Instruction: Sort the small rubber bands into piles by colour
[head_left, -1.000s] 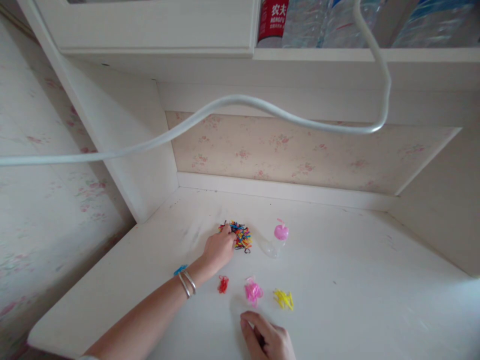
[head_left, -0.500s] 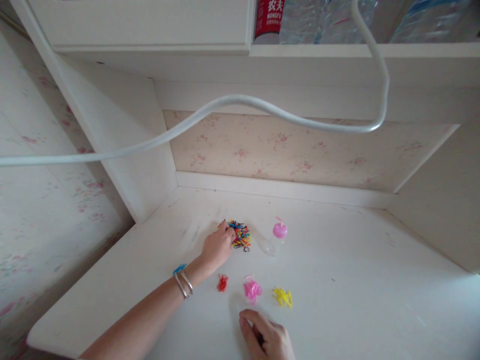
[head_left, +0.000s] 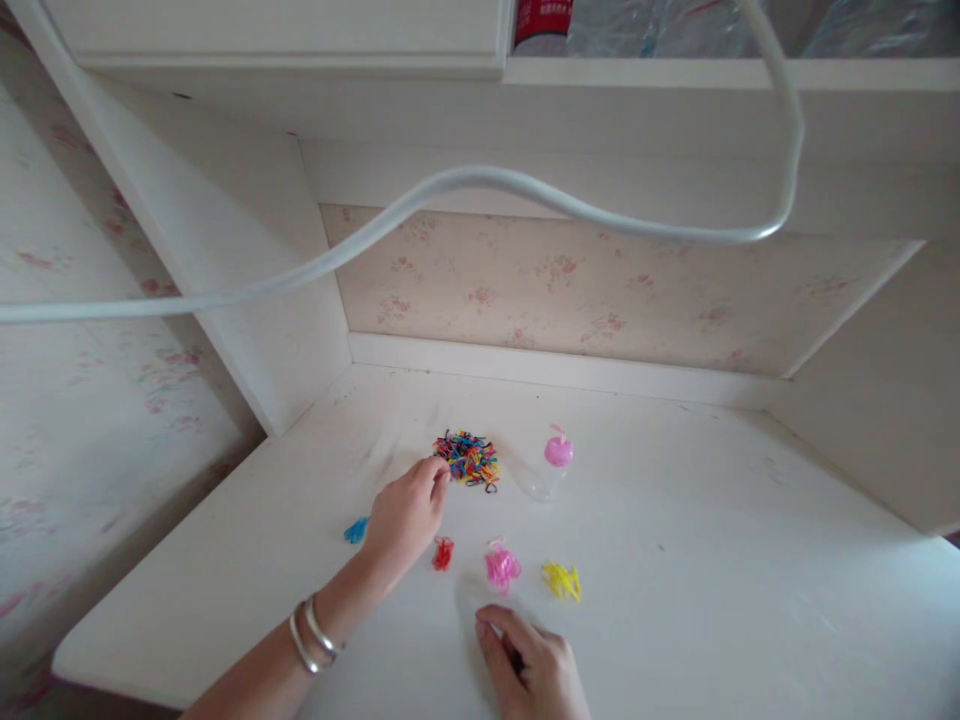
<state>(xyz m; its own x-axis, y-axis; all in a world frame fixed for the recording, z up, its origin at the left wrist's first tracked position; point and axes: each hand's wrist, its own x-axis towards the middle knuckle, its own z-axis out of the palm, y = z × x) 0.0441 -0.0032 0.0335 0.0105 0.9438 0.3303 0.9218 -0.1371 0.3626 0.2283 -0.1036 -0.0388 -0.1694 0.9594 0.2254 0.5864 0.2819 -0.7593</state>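
My left hand is closed in a pinch at the near left side of a mixed pile of small coloured rubber bands; whatever is between its fingertips is too small to make out. Nearer to me lie sorted heaps of blue rubber bands, red rubber bands, pink rubber bands and yellow rubber bands. Just below the pink heap, my right hand rests with thumb and forefinger pressed together, and I cannot see anything held there. A clear bottle with a pink apple-shaped lid stands right of the pile.
A white cable runs across the view above the white desk. Overhead, a shelf carries plastic-wrapped bottles and one with a red label. Side panels and a papered back wall enclose the desk.
My left hand has drawn back from the mixed pile, toward me and to the left, uncovering more of it and the blue heap. My right hand stays nearly still. The view has tilted slightly down.
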